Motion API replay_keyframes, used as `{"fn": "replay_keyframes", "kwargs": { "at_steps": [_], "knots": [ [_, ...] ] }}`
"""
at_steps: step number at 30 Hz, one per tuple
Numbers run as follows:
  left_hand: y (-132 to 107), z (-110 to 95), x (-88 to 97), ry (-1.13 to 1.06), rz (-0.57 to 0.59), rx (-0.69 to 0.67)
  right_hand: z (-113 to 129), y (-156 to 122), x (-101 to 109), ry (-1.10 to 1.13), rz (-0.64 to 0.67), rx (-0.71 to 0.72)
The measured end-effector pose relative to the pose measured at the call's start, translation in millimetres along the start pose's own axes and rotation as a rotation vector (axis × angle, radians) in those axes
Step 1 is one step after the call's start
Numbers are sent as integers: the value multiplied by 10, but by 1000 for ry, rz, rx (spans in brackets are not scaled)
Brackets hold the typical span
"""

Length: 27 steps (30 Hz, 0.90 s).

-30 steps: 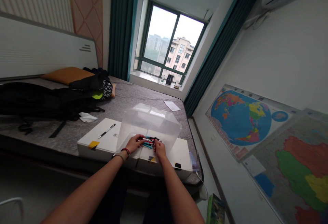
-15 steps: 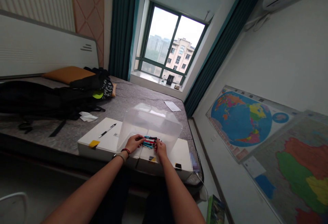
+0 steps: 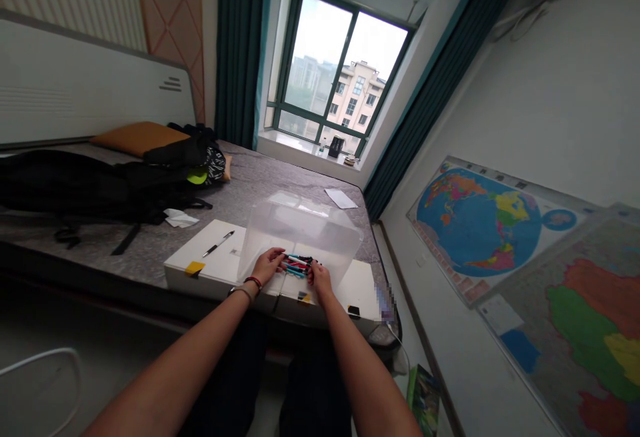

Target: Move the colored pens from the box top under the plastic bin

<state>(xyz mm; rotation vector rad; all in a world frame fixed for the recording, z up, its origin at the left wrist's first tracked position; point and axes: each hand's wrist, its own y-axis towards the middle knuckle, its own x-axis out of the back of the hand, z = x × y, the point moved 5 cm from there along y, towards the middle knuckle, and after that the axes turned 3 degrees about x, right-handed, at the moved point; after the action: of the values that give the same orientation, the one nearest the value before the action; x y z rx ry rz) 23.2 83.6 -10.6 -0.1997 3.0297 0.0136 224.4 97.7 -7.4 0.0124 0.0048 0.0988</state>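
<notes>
A bundle of several coloured pens (image 3: 297, 265), teal, red and black, lies between my two hands on a flat white box (image 3: 220, 267) at the bed's near edge. My left hand (image 3: 267, 266) grips the bundle's left end with curled fingers; a red band and a bracelet circle that wrist. At the right end my right hand (image 3: 319, 276) pinches the pens. Just behind them stands a clear plastic bin (image 3: 305, 230), tipped with its opening toward me.
A single black pen (image 3: 218, 244) rests on the white box's left part. On the grey bed (image 3: 250, 190) lie black bags (image 3: 90, 187), an orange cushion (image 3: 137, 137), white tissue (image 3: 180, 219) and a paper sheet (image 3: 341, 198). World maps (image 3: 475, 224) lean against the right wall.
Both hands stay on the pen bundle in front of the bin. The view has shifted slightly, so everything sits a little to the right and higher.
</notes>
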Motion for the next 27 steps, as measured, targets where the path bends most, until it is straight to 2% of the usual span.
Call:
{"fn": "replay_keyframes", "kwargs": {
  "at_steps": [5,12,19,23,27],
  "knots": [
    [-16,-2,68,-90,-111,-11,-49,25,3,-14,16,3],
    [-31,-29,82,-137,-137,13,-85,41,5,-11,12,20],
    [-100,-121,99,65,-188,-80,-74,26,-21,-35,45,28],
    [-124,-158,100,188,-218,-83,-58,20,-29,-33,60,42],
    [-146,-195,99,218,-256,-55,-46,13,-31,-49,54,59]
  ]
}}
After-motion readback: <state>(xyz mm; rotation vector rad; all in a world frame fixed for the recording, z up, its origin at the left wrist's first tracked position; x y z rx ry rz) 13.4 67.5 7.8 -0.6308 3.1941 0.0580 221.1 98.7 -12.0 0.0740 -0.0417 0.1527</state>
